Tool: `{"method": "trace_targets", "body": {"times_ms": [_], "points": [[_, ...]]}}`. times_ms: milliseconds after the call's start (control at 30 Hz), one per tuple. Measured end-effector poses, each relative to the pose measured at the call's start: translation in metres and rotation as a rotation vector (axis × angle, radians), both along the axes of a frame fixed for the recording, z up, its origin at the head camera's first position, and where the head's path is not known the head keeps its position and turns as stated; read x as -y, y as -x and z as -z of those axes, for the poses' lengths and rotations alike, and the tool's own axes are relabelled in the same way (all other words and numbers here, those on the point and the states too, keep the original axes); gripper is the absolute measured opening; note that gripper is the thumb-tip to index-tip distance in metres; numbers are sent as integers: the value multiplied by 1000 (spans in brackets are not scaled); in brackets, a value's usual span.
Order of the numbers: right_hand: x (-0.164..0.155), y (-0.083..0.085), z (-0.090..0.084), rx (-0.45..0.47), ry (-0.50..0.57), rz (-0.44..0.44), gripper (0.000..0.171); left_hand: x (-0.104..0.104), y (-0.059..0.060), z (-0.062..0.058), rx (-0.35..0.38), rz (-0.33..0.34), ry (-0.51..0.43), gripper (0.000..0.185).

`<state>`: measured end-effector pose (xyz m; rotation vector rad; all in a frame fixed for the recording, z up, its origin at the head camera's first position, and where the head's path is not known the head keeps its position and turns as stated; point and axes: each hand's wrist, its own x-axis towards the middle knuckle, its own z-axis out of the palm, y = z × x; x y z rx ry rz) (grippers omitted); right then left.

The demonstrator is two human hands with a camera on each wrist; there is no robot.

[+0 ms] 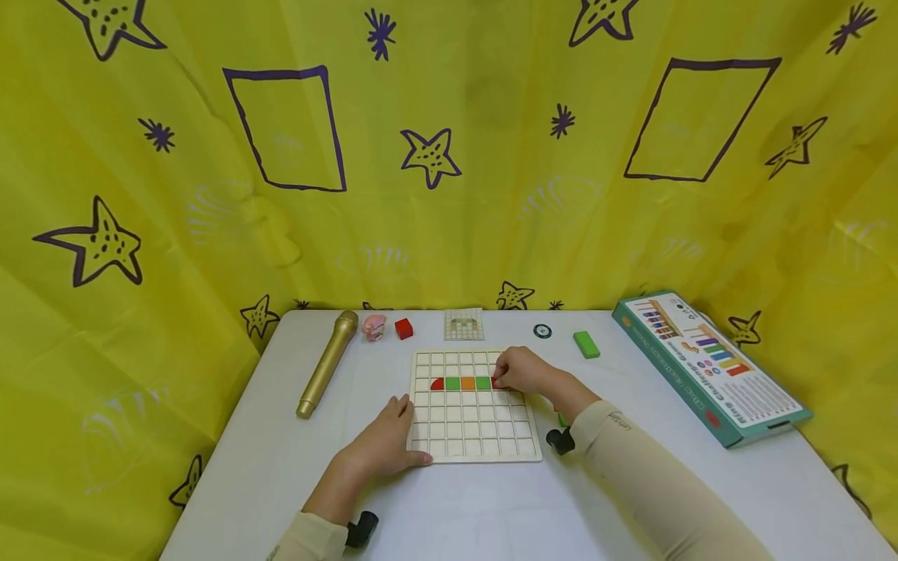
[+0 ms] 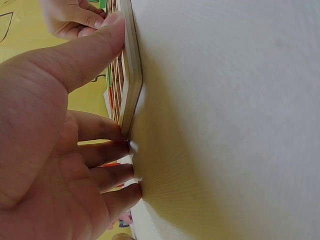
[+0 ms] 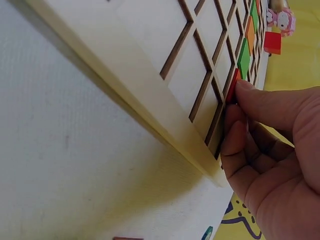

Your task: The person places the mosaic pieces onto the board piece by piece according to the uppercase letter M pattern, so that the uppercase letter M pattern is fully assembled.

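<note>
So nearest the bottom of the head frame, slightly left of centre, the left hand (image 1: 382, 446) lies flat with fingers pretty much straight, fingertips against the lower left edge of the wooden grid board (image 1: 471, 432); the left wrist view shows the thumb (image 2: 85, 50) stretched along the board's rim and the other fingers touching its side, so it's pressing on the board, not wrapped around it; the board itself sits flat on the white table (image 1: 252, 460) about mid-frame; a bit further up, the right hand (image 1: 522, 370) comes in from the lower right in a beige sleeve (image 1: 652, 483), fingers curled, pinching a small red piece (image 1: 496, 382) at the right end of a coloured row in the board's second row of cells; that row reads, left to right, red rounded piece (image 1: 437, 383), green (image 1: 452, 382), orange (image 1: 468, 382), green (image 1: 483, 382); the right wrist view shows a fingertip (image 3: 250, 95) right on the red piece's edge; further back there's a gold microphone (image 1: 327, 363) on the left, a pink toy (image 1: 375, 327), a red cube (image 1: 403, 329), a pattern card (image 1: 464, 324), a green block (image 1: 586, 344), and the game box (image 1: 708, 366) on the right.
</note>
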<state>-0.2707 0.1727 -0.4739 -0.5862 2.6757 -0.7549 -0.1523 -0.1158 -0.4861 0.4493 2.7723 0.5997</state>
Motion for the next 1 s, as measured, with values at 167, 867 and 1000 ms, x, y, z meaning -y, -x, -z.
{"method": "trace_targets", "body": {"times_ms": [167, 867, 1000], "points": [[2, -2, -3, -5, -8, 0, 12, 0, -1, -2, 1, 2, -11, 103], [-20, -10, -7, 38, 97, 111, 11, 1, 0, 0, -12, 16, -17, 104], [-29, -12, -8, 22, 72, 107, 7, 0, 0, -1, -10, 12, -19, 104]]}}
